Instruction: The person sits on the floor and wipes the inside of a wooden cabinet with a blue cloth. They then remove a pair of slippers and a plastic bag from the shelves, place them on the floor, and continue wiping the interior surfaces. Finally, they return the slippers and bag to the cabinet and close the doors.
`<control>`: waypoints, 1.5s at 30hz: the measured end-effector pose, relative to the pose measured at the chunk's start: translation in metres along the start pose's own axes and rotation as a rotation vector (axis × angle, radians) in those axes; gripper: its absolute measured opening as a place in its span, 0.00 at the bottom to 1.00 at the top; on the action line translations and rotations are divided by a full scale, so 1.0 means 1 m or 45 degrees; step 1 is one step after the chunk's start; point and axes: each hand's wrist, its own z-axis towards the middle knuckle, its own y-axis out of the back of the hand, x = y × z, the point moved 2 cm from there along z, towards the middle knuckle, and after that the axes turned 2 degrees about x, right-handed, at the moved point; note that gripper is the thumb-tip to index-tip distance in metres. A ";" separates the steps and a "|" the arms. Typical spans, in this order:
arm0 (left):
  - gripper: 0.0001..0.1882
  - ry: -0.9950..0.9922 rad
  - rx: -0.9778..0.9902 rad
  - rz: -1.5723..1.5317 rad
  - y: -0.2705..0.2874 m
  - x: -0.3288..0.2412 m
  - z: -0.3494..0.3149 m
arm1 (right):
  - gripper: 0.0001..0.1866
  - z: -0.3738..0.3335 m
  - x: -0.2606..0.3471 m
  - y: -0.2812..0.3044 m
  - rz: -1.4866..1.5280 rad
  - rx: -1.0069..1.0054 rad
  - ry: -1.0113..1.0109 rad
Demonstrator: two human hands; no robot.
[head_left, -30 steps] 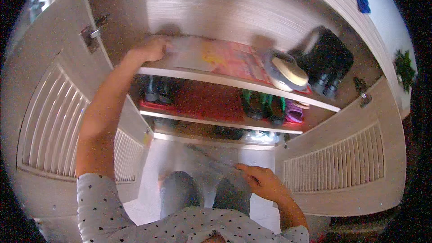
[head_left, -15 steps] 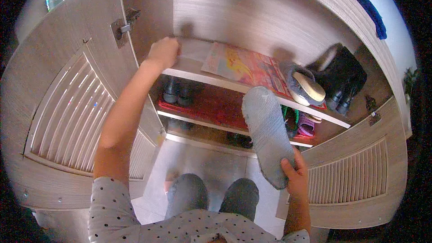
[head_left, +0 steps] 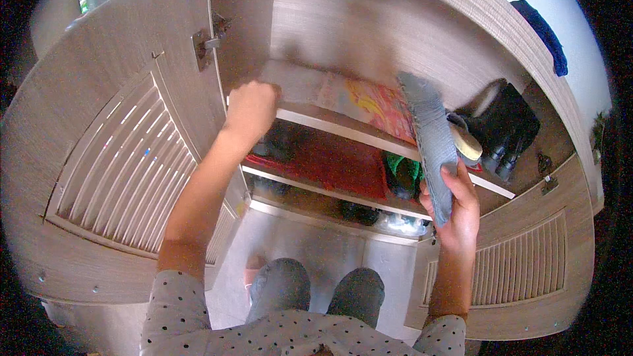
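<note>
— The right hand (head_left: 461,207) is pinching the lower end of a long, thin, grey fabric insole (head_left: 428,118), with the thumb on one side and the fingers on the other.

— And where is this insole being held?

— It is leaning, almost edge-on to us, in front of the right half of the pale wood-grain upper shelf (head_left: 330,126). Whether it is touching the upper shelf, I cannot tell.

— What is the left hand (head_left: 254,113) doing?

— It is hanging curled like a fist by the upper shelf's left end. Its fingertips are hiding, so I cannot tell if it is gripping anything.

— What is lying around?

— On the upper shelf's middle, a red-and-yellow printed paper sheet (head_left: 369,102) is lying; toward its right end, a cream-and-grey slipper (head_left: 468,146) and black boots (head_left: 508,118) are resting.

— How is one handling the insole well?

— In my opinion, a gentle but sure pinch is serving best, because hard squeezing is probably creasing it. Keeping the free tip above the upper shelf is likely avoiding a knock.
</note>
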 end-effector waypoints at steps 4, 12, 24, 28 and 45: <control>0.05 -0.057 -0.084 -0.087 0.000 0.001 -0.007 | 0.19 0.005 -0.002 -0.008 0.066 0.036 -0.023; 0.08 -0.058 -0.094 -0.141 0.012 -0.006 -0.023 | 0.18 0.001 -0.004 -0.004 0.047 0.111 -0.009; 0.16 0.192 -0.023 -0.387 -0.001 0.019 -0.028 | 0.31 -0.009 -0.014 -0.007 0.016 0.278 0.038; 0.16 -0.164 -0.370 -0.383 0.006 0.006 -0.035 | 0.31 -0.027 -0.051 0.027 -0.260 0.473 -0.095; 0.29 -0.289 1.898 -1.548 -0.079 -0.048 -0.319 | 0.23 -0.117 -0.144 0.010 -1.365 1.327 -0.155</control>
